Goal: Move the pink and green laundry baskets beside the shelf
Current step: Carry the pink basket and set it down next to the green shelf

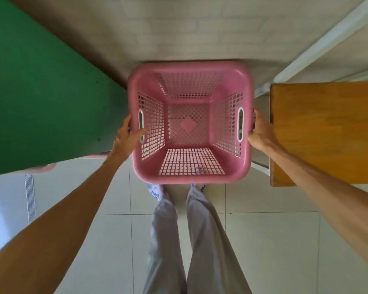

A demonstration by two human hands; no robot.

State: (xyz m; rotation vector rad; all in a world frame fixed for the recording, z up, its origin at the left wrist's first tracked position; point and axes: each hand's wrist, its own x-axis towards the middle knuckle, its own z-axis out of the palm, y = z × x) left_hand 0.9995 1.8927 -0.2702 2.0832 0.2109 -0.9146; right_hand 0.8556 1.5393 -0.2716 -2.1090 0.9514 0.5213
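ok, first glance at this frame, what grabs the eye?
The pink basket, dead centre and empty, seen from straight above with a hand on each side: the left hand at its left handle slot, the right hand against its right rim. Next, the big green surface filling the left side, and the wooden shelf top right beside the basket on the right.

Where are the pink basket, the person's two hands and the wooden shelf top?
pink basket (189, 176), head view, near rim.
left hand (126, 139), head view, back of hand.
right hand (261, 132), head view, back of hand.
wooden shelf top (327, 132), head view, middle of board.
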